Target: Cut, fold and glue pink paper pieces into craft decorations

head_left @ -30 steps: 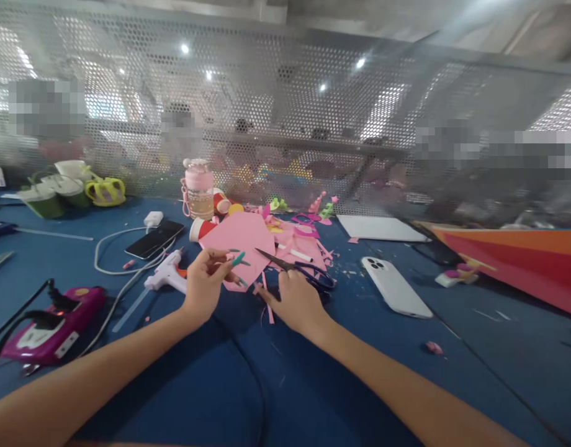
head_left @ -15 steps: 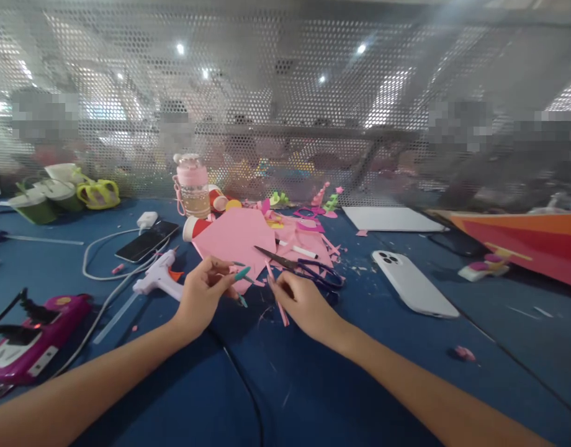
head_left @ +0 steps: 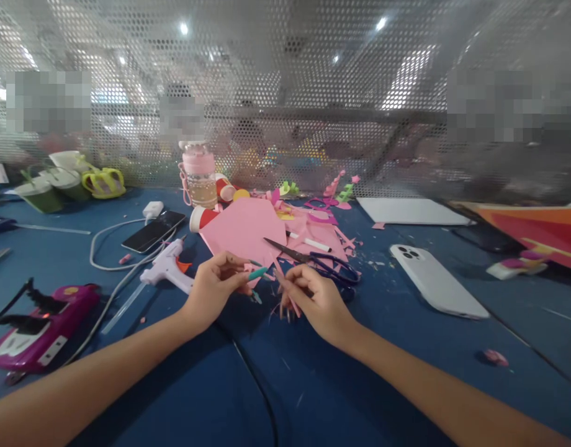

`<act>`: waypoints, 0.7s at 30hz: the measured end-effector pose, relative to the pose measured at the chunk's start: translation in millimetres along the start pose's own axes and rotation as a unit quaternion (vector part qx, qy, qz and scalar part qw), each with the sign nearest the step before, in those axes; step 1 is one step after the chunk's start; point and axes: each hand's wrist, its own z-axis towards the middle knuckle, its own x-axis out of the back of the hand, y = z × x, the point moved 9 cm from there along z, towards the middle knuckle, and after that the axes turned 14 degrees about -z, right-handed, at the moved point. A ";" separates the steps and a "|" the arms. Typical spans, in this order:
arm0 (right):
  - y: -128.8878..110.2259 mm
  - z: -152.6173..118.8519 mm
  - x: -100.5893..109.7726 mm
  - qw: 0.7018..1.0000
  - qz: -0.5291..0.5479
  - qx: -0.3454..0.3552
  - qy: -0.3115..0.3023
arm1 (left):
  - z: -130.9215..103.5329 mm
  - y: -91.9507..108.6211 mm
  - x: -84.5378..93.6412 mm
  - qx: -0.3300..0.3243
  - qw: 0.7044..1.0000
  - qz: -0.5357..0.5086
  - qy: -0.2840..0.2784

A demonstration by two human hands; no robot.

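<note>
- The left hand [head_left: 215, 288], just left of the frame's centre, has its teal-nailed fingers curled together, pinching a small pink piece [head_left: 249, 268] (mostly hidden by the fingers).
- The right hand [head_left: 316, 301], right of centre, grasps a narrow pink paper strip [head_left: 293, 303] that slants down at its fingertips; the strip lies to the right of the left hand.
- Just beyond both hands, in the middle of the frame, lies a large flat sheet of pink paper [head_left: 243, 226].
- Dark-bladed scissors with navy handles [head_left: 334, 264] lie behind the right hand, the blades pointing left over the pink paper.
- A white glue gun with an orange trigger [head_left: 167, 267] lies left of the left hand.
- A white smartphone [head_left: 437, 282] lies at right, well apart from the right hand (camera side toward the lens).
</note>
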 end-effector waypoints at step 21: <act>32.9 6.6 -5.9 0.959 0.231 -0.166 -0.014 | 1.9 -6.0 -4.2 0.022 0.999 -0.023 -0.019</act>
